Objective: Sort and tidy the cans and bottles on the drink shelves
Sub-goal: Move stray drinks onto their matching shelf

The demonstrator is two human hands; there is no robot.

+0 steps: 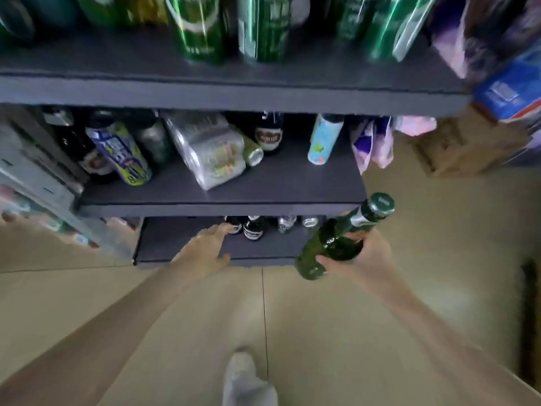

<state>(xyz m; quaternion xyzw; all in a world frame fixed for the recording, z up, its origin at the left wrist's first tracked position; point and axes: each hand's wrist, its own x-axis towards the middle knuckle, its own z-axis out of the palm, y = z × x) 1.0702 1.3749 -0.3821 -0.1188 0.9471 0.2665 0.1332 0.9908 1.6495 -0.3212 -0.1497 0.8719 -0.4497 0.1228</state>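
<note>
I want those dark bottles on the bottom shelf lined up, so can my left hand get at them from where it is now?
Probably yes. The left hand is open at the bottom shelf, fingertips almost at the dark bottles, nothing between them. The right hand holds the green bottle aside.

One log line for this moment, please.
right hand: holds green bottle | left hand: open, reaching bottom shelf

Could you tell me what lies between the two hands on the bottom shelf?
In the head view, between the open left hand and the right hand gripping the green glass bottle, bare dark shelf board shows.
</note>
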